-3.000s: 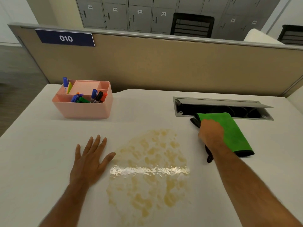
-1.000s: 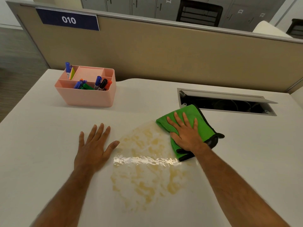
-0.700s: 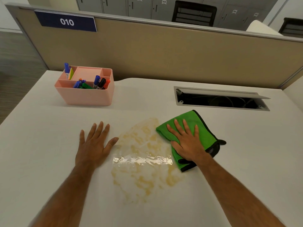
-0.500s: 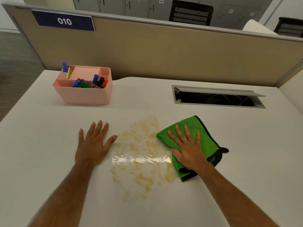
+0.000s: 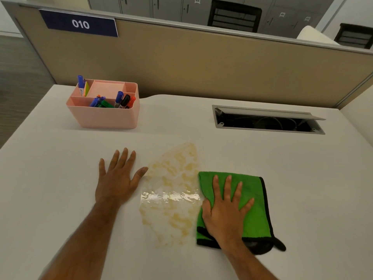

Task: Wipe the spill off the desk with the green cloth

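A yellowish wet spill (image 5: 171, 190) spreads over the middle of the white desk (image 5: 50, 178), with a glossy streak across it. The green cloth (image 5: 256, 209), edged in black, lies flat against the spill's right edge. My right hand (image 5: 226, 211) presses down on the cloth, fingers spread and thumb at its left edge. My left hand (image 5: 117, 178) rests flat on the bare desk just left of the spill, fingers apart and holding nothing.
A pink organiser (image 5: 105, 118) with several markers stands at the back left. An open cable hatch (image 5: 266, 122) is sunk into the desk at the back right. A beige partition (image 5: 201, 63) closes the far side.
My right hand has slid the cloth from the spill's upper right toward me along its right side. The spill's right part is gone and it looks narrower. My left hand stayed put.
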